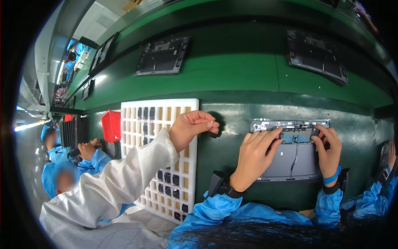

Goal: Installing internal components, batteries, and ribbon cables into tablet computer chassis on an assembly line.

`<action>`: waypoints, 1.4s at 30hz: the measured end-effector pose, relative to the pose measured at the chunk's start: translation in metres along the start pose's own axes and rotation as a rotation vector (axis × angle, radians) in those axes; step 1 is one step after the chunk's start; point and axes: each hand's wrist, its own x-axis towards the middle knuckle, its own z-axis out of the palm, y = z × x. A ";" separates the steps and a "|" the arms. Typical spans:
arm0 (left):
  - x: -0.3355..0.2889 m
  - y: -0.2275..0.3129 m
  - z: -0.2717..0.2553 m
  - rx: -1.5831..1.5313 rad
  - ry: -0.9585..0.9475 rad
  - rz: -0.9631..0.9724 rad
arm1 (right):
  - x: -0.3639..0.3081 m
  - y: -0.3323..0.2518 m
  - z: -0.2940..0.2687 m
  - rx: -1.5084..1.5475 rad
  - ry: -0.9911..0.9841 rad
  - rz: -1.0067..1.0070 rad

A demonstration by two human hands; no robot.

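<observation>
An opened tablet [271, 168] lies flat on the dark green bench, its circuit board and large grey battery bare. My left hand [257, 155] rests over its upper left part, thumb and forefinger bent together at the board's edge; what lies between them is hidden. Over the upper right corner, my right hand [329, 147] has thumb and forefinger closed around a spot by the dark parts there, too small to make out. Both wrists carry black devices, and a blue band circles the right one. To the left, a co-worker's white-sleeved hand [192, 126] pinches a small black part [214, 134].
A white foam tray [195, 166] with several black parts in its slots stands left of me. Beside it is a red bin [110, 126]. Opened tablets [162, 56] [317, 58] lie on the green conveyor [232, 70] beyond. More blue-sleeved people work at both sides.
</observation>
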 end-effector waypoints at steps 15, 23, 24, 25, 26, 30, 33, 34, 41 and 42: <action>-0.003 0.001 -0.006 0.000 -0.013 -0.028 | 0.002 -0.001 0.003 0.015 -0.006 -0.015; -0.003 0.004 -0.008 -0.008 -0.021 -0.073 | 0.003 -0.005 0.003 -0.004 -0.017 -0.018; -0.002 0.004 -0.008 -0.003 -0.023 -0.074 | 0.003 -0.004 0.003 0.001 -0.018 -0.016; -0.001 0.005 -0.007 -0.005 -0.018 -0.071 | 0.004 -0.003 0.002 -0.007 -0.015 -0.016; -0.001 0.006 -0.007 -0.006 -0.012 -0.067 | 0.003 -0.003 0.002 -0.015 -0.010 -0.017; -0.002 0.005 -0.007 -0.020 -0.034 -0.071 | 0.002 -0.004 0.000 -0.012 -0.022 0.004; -0.003 0.003 -0.004 -0.034 -0.051 -0.075 | 0.003 -0.001 -0.001 -0.003 -0.012 -0.006; -0.002 0.003 -0.008 -0.026 -0.063 -0.081 | 0.004 -0.002 -0.001 0.004 -0.017 -0.008; 0.008 0.011 -0.021 -0.043 -0.118 -0.134 | 0.006 -0.007 0.004 0.021 0.005 0.013; 0.010 0.012 -0.020 -0.056 -0.120 -0.151 | 0.006 -0.007 0.004 0.003 0.009 0.010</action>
